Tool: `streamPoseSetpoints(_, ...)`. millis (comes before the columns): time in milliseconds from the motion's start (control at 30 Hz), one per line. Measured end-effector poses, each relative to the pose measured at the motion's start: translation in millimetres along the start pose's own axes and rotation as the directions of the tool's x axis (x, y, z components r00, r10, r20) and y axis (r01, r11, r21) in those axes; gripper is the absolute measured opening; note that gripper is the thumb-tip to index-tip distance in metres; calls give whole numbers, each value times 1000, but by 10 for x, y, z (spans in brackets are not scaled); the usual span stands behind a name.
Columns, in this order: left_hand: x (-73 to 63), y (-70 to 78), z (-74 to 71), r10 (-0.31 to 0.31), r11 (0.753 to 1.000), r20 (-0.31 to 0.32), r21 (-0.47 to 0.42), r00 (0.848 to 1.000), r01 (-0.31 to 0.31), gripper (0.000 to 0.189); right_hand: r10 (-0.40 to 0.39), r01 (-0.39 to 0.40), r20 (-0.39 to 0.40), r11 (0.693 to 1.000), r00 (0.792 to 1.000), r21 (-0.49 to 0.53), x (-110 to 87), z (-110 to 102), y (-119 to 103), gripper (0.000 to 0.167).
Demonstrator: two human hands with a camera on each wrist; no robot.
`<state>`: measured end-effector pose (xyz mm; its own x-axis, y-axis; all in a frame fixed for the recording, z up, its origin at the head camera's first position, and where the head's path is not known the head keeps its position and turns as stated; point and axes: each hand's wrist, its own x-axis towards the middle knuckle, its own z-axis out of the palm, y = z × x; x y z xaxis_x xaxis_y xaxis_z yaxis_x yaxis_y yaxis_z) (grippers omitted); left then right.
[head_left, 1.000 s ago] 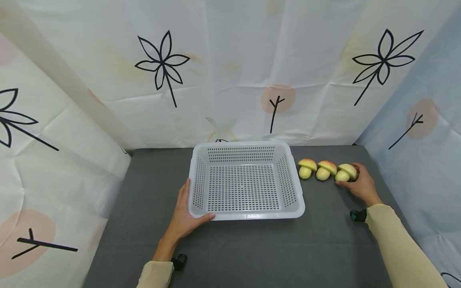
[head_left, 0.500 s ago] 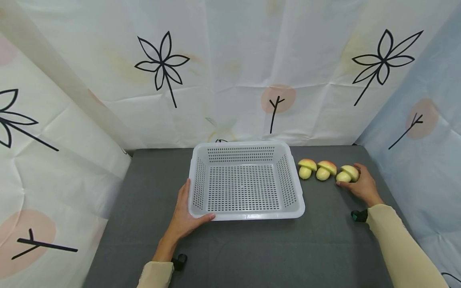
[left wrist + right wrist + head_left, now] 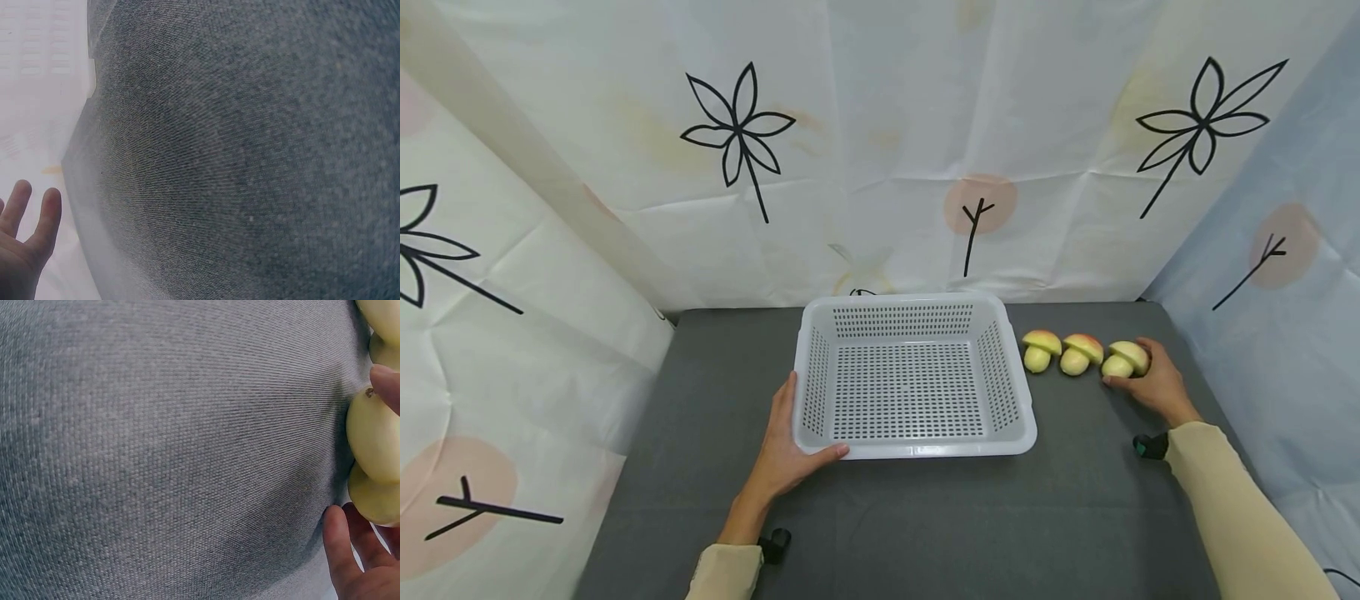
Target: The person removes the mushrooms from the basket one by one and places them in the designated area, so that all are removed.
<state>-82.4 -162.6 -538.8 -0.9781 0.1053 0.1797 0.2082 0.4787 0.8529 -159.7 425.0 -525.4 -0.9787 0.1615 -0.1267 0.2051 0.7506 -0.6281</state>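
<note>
A white perforated plastic basket (image 3: 906, 392) sits on the grey table. My left hand (image 3: 782, 454) rests against its front left corner, the thumb along the front rim and straight fingers up the left side. To the basket's right, three yellowish mushrooms lie in a row: a left mushroom (image 3: 1040, 351), a middle mushroom (image 3: 1080, 354) and a right mushroom (image 3: 1126, 359). My right hand (image 3: 1153, 383) holds the right mushroom, thumb at the stem and fingers around the cap. In the right wrist view that mushroom (image 3: 375, 437) lies between thumb and fingers.
The grey cloth-covered table (image 3: 925, 525) stretches in front of the basket. A white printed curtain (image 3: 880, 150) stands behind, with further curtain walls at left and right. A dark cable (image 3: 1341, 577) shows at the lower right edge.
The right hand and the right mushroom have shifted very slightly to the right. The left hand and the basket look still.
</note>
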Motion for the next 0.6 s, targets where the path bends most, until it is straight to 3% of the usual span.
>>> streamPoseSetpoints(367, -7, -8, -6, -2, 1000, -3, 15, 1000, 2, 135, -6, 6, 14, 999, 1000, 31, -41, -15, -16, 99)
streamPoseSetpoints(600, 2, -3, -18, 13, 998, -3, 67, 1000, -13, 136, -15, 16, -49, 1000, 999, 19, -90, -20, -75, 95)
